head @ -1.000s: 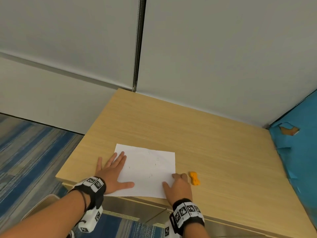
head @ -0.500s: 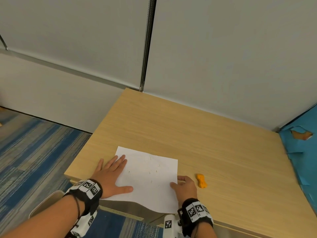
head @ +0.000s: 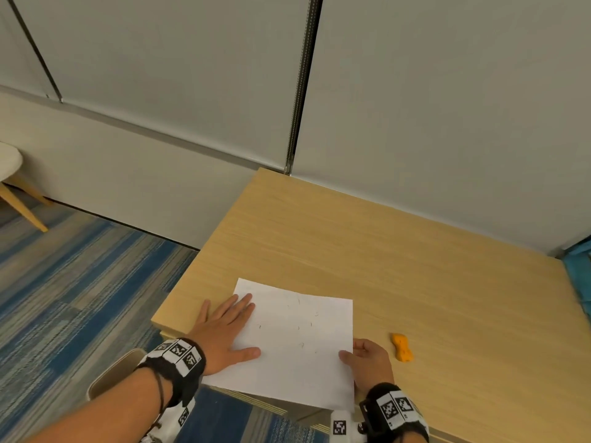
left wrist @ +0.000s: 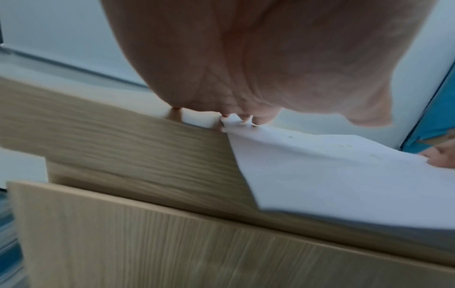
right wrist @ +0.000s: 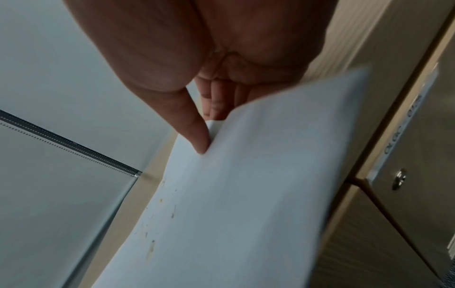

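Note:
A white sheet of paper (head: 294, 343) with faint pen marks lies at the near left corner of the wooden table (head: 415, 266), its near edge hanging over the table's front. My left hand (head: 224, 334) lies flat on the sheet's left side, fingers straight. My right hand (head: 364, 359) pinches the sheet's right edge, thumb on top and fingers beneath, as the right wrist view shows on the paper (right wrist: 246, 185). In the left wrist view the paper (left wrist: 332, 175) juts past the table edge under my palm.
A small orange object (head: 402, 346) lies on the table just right of my right hand. Grey wall panels (head: 415, 107) stand behind the table, a blue panel (head: 579, 266) at the right. Blue striped carpet (head: 80, 282) and a stool (head: 12, 174) are left.
The sheet has slid toward me and now overhangs the front edge. My right hand went from lying on the paper's corner to pinching its right edge. The head view shifted left.

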### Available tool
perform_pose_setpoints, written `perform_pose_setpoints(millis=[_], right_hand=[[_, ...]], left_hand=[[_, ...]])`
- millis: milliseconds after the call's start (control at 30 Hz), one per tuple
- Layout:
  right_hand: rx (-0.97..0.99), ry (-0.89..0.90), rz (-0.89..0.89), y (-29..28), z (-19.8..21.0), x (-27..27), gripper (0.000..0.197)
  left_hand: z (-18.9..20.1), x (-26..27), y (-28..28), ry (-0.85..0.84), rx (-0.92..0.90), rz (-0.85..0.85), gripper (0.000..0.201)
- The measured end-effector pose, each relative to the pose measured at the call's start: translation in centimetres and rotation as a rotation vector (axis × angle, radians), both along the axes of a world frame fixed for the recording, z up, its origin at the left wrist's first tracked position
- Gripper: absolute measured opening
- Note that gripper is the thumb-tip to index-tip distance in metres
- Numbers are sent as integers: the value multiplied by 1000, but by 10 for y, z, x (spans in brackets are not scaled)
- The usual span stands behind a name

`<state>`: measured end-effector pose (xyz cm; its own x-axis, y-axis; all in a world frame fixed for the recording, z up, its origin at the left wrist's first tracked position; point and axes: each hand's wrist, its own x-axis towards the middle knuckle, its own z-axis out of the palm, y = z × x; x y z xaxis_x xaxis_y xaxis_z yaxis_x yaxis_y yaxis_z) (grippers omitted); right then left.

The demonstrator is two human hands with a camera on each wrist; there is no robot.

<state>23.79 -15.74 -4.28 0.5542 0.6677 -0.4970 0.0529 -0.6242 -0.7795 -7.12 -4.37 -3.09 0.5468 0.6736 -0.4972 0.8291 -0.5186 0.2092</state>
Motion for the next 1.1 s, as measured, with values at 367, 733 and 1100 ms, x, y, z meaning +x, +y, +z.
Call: perform_pose_setpoints(millis=[367,733,1100], right_hand=[[42,111,57,-8,5,-22,14],[102,203,277,-1,7,-110,16],[-3,314,624,-6,-60,-209,43]], left_hand=[[-11,-92,-36,-610,73,834,6],[-30,-177,-61,-905,-549,1103,39],[-114,-280,-94,-958,-441,1251,41]])
